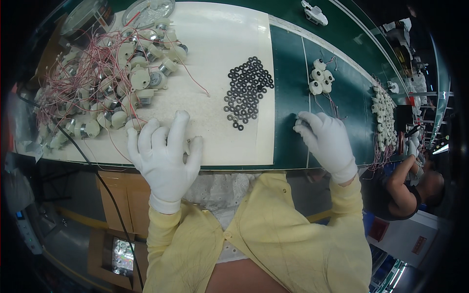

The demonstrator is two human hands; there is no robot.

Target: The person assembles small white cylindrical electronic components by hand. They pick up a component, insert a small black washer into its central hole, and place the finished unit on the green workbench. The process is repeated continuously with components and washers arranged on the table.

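Observation:
My left hand (166,154), in a white glove, is at the near edge of a heap of small geared motors (139,78) with cream housings and red and white wires. Its fingers are spread, and a small greyish bit shows between thumb and forefinger, too small to name. To the right, my gloved right hand (328,142) is over the green mat (288,93), fingertips pinched together. What they hold, if anything, I cannot make out. Black rings (246,90) lie loosely grouped on the white sheet (205,141) between my hands. Beyond the right hand sits a small cluster of motors (320,78).
Rows of cream motors (383,117) line the table's right end. A clear tub (85,19) and a round clear lid (146,12) stand behind the heap. A white part (314,13) lies at the back. A black cable (105,185) crosses the left edge; another person (408,188) sits at right.

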